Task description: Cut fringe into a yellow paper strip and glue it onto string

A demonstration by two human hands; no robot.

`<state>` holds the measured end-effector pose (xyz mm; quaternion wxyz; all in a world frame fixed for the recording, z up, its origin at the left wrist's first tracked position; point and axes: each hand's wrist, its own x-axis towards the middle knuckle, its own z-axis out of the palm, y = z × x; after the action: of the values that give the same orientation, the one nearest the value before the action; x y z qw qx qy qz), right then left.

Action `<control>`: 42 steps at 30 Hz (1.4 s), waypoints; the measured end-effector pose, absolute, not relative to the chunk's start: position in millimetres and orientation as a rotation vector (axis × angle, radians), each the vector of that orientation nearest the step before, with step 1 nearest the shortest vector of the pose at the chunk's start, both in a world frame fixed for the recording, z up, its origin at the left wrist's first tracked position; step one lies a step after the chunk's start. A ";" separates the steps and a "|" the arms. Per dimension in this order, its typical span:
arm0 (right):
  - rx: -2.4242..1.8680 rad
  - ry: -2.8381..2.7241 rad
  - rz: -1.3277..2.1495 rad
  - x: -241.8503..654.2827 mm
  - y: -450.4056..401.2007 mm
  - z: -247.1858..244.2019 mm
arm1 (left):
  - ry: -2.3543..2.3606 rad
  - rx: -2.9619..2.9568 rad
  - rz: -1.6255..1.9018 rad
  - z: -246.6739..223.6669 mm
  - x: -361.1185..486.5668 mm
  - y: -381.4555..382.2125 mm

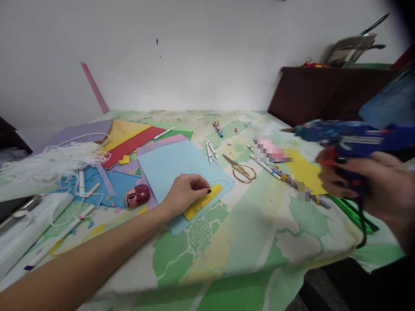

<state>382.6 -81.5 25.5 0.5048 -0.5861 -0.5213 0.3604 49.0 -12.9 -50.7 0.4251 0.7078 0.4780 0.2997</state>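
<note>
My left hand is closed at the edge of a yellow paper strip with fringe-like cuts or marks, thumb lying along it. A white string loops out beside the fingertips. Beneath lies a light blue sheet of paper. My right hand grips a blue glue gun by its handle, raised over the table's right side and blurred by motion. Its nozzle points left, and a dark cord hangs below. Gold-handled scissors lie between the two hands.
White string is heaped at the left near a power strip. A dark red mouse-shaped object, coloured papers, white markers and yellow paper lie about. A brown cabinet stands at back right.
</note>
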 end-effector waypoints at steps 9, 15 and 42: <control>-1.182 -1.564 1.480 296.9 -20.5 1.9 | 1.189 1.869 0.730 -57.4 54.3 2.4; -1.283 -1.517 1.620 300.5 -11.0 -32.9 | 1.195 1.838 0.737 -61.9 55.2 7.3; -1.440 -1.256 1.695 302.9 -19.9 -39.6 | 1.041 1.739 0.813 -64.9 55.8 -0.3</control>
<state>302.9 -19.9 -39.6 0.2895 -0.5395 -0.4706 0.6353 55.8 -0.3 -64.9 0.4608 0.7067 0.4231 0.3305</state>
